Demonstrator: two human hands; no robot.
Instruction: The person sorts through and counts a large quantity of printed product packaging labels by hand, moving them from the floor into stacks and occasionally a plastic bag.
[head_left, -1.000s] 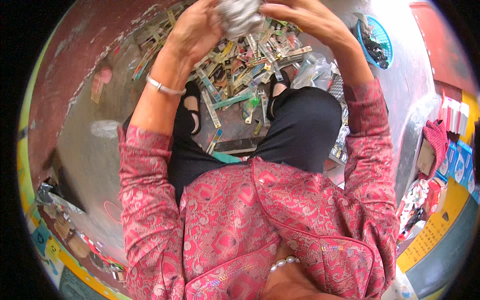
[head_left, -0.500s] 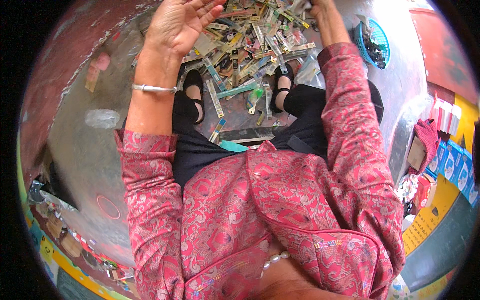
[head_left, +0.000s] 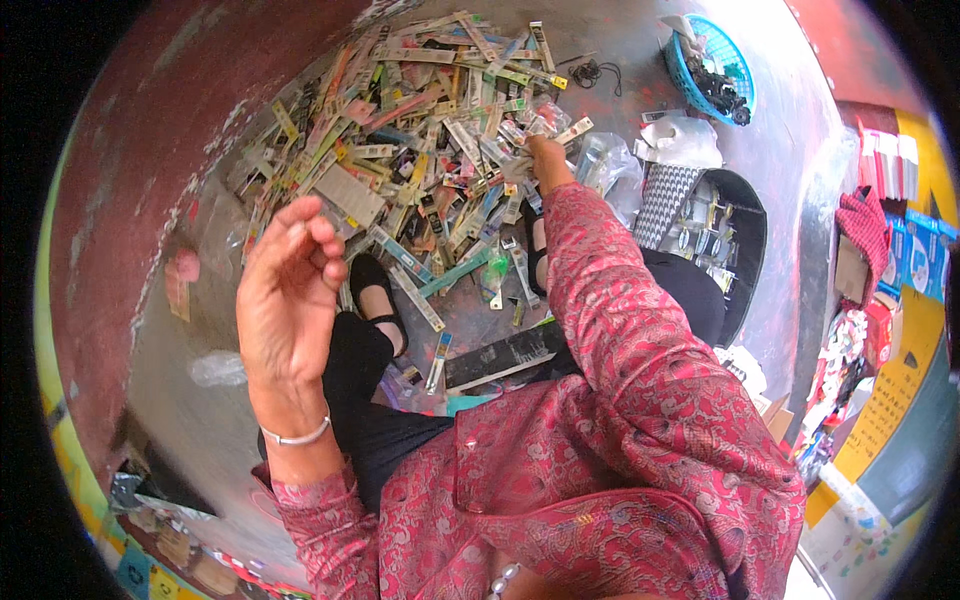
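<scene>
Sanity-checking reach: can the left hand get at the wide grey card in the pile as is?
Likely yes. The left hand looks empty and half open, and the grey card lies largely uncovered on the pile of narrow packets, with nothing visible between them. The hand's height is hard to judge.

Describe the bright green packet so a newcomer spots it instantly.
Start with the big pile of slim packets by the right hand. At its near edge, between the black shoes, lies a long teal strip; the green packet is at the strip's right end. Its bright green sets it apart from the mostly paler packets nearby.
</scene>
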